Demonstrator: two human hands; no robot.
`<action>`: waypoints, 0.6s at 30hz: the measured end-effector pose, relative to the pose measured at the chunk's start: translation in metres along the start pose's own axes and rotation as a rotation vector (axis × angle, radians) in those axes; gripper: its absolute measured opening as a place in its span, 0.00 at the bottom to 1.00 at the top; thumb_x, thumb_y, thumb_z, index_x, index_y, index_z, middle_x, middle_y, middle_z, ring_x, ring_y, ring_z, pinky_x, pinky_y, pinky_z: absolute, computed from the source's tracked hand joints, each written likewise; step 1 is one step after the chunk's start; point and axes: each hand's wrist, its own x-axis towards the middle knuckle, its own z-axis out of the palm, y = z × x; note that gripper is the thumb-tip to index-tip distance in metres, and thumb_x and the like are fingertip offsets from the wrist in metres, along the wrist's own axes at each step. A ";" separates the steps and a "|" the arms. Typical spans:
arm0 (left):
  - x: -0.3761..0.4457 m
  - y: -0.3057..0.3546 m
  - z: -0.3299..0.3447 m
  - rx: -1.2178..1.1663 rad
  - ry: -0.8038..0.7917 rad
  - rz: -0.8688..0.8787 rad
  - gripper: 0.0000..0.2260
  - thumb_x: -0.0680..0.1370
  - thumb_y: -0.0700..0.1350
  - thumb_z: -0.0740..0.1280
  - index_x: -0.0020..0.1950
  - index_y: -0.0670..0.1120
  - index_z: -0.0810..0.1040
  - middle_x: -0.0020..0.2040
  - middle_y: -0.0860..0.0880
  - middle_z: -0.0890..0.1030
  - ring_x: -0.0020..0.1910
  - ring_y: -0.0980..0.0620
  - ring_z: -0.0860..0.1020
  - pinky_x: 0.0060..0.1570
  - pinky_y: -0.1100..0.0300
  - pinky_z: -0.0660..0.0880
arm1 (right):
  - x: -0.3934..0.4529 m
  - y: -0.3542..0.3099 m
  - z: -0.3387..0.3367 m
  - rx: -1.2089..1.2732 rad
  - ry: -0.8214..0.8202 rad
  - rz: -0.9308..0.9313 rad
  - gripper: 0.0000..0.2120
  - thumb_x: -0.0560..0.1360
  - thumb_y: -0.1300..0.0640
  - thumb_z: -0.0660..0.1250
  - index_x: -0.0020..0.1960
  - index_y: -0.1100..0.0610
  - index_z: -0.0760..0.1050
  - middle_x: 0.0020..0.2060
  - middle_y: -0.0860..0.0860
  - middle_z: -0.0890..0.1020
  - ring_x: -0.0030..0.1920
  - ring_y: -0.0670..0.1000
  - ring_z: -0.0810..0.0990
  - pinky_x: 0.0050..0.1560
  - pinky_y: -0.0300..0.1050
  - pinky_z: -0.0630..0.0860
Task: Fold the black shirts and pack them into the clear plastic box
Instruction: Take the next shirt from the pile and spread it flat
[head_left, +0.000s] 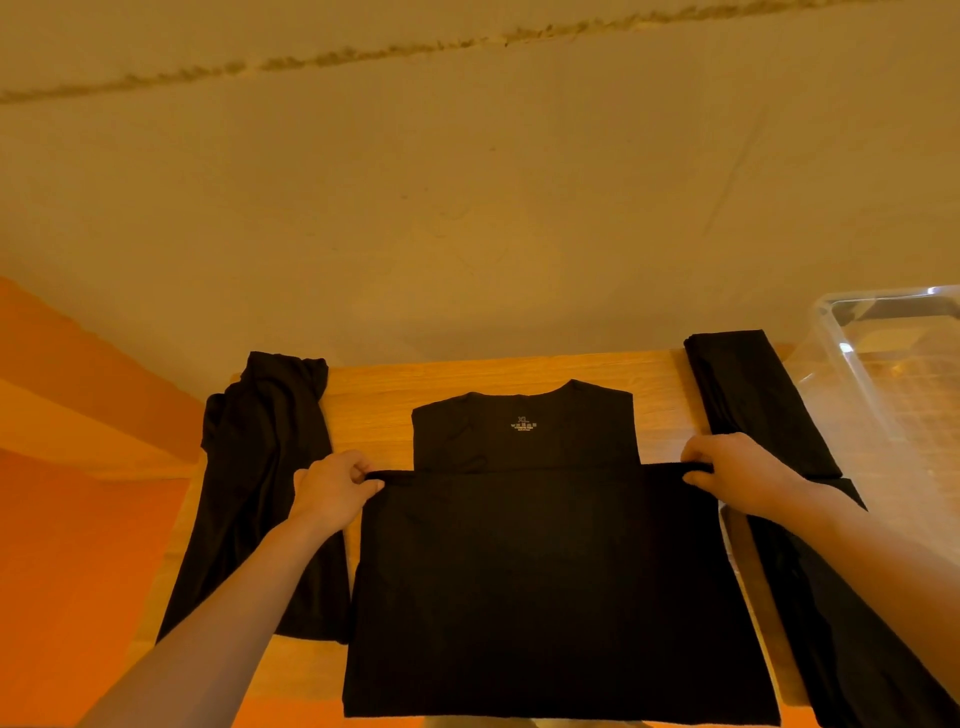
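Black shirt (545, 571) half-folded, flat on table centre; clear plastic box (883, 395) at right.

1. The clear plastic box (883, 395) ran off the right edge, its far side unseen.
2. The size label (523, 424) read XL; the smaller print was too tiny to read.
3. The folded shirt (810, 519) (right side) was cut off at the bottom edge.

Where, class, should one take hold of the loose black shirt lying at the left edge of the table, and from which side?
Probably at its far end: the loose shirt is bunched there, so folds stand up to pinch. Come from above and the left, since the left hand and the middle shirt crowd its right side.
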 end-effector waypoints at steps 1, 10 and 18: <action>0.000 -0.002 -0.003 -0.024 -0.015 0.000 0.10 0.77 0.50 0.69 0.56 0.50 0.78 0.48 0.55 0.76 0.55 0.51 0.76 0.63 0.51 0.66 | -0.003 -0.001 -0.004 0.062 -0.019 0.002 0.05 0.76 0.55 0.68 0.49 0.47 0.74 0.48 0.49 0.80 0.47 0.44 0.78 0.47 0.38 0.75; -0.004 0.006 -0.052 -0.208 0.015 0.091 0.07 0.75 0.50 0.71 0.52 0.51 0.80 0.48 0.55 0.80 0.50 0.56 0.77 0.56 0.54 0.74 | -0.025 -0.026 -0.062 0.544 0.035 -0.040 0.04 0.74 0.58 0.69 0.48 0.53 0.80 0.43 0.48 0.83 0.47 0.45 0.81 0.48 0.37 0.73; 0.056 0.028 -0.064 -0.220 0.184 0.021 0.07 0.76 0.52 0.69 0.51 0.52 0.77 0.50 0.52 0.79 0.56 0.48 0.77 0.63 0.45 0.69 | 0.049 -0.032 -0.084 0.511 0.317 0.067 0.04 0.77 0.55 0.67 0.52 0.52 0.78 0.50 0.49 0.81 0.54 0.52 0.79 0.56 0.47 0.73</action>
